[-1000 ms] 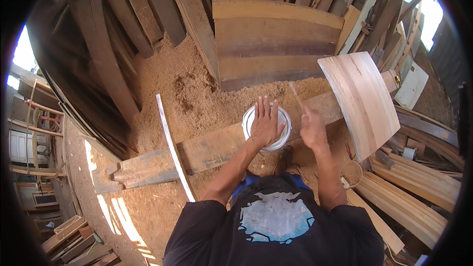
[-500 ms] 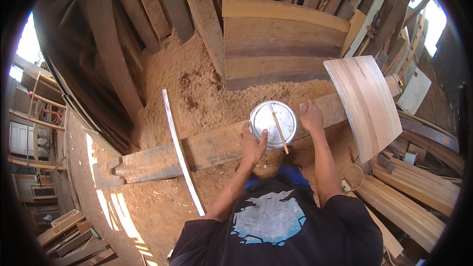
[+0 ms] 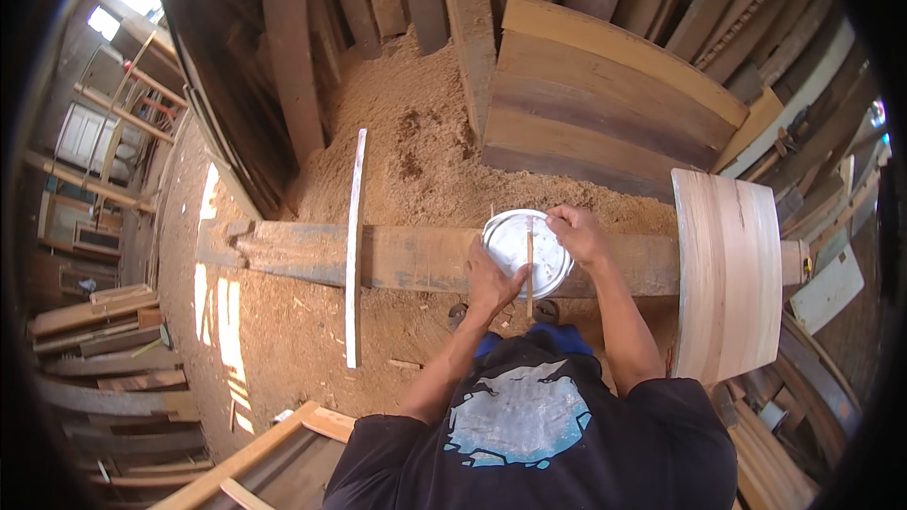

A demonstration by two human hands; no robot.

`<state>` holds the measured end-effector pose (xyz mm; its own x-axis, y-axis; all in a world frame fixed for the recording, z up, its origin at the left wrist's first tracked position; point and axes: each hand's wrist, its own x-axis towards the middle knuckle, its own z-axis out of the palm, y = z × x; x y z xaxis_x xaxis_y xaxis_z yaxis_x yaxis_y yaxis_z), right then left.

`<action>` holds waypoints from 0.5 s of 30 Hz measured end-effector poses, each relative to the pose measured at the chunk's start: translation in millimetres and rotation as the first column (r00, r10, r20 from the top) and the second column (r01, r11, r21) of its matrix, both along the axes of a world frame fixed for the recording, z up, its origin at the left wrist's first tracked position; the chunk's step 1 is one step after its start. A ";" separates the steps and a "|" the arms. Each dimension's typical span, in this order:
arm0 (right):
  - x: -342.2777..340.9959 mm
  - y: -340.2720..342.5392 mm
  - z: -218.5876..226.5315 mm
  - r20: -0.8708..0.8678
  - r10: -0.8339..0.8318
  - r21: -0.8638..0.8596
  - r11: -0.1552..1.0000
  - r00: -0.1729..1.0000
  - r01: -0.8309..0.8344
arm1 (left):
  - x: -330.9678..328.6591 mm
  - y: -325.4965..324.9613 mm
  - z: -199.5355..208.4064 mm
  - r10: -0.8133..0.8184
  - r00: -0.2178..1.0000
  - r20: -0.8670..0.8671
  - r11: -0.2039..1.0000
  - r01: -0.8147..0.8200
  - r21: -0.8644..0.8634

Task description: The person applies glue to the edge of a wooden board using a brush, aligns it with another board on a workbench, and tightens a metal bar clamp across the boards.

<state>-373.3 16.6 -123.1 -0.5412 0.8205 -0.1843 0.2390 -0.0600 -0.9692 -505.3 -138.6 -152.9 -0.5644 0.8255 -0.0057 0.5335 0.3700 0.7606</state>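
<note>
A round whitish lid sits on what looks like a tin, its rim doubled at the left edge as if slightly lifted or off-centre. A thin wooden stick lies across it, its lower end overhanging the near side. My left hand wraps the tin's left side, thumb over the lid beside the stick. With bent fingers, my right hand grips the lid's right upper rim. Beneath them runs a long wooden plank. The tin's side is mostly hidden.
A pale strip lies across the plank at left, and a pale board across it at right. Sawdust is heaped beyond. Joined boards and upright planks lean behind. A wooden frame stands at lower left.
My right hand has moved from beside the tin onto the lid's rim. The left thumb has shifted toward the stick, which now points straighter toward me. The whole view has turned.
</note>
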 end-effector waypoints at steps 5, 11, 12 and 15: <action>-13.0 -27.7 57.6 0.141 0.487 -0.145 0.871 0.862 -0.469 | 4.9 -2.9 2.5 0.118 0.992 0.033 0.986 -0.113 -0.123; -11.4 -46.2 49.9 0.163 0.436 -0.070 0.900 0.885 -0.431 | 7.8 -26.4 -1.1 0.184 0.929 0.320 0.949 -0.253 0.187; -13.8 -54.1 54.2 0.170 0.456 -0.069 0.890 0.874 -0.451 | 6.2 -36.9 -8.2 0.204 0.923 0.326 0.942 -0.276 0.189; -14.2 -73.5 64.1 0.079 0.398 -0.186 0.906 0.914 -0.379 | 2.3 -64.0 -5.3 0.225 0.714 0.663 0.925 -0.371 0.085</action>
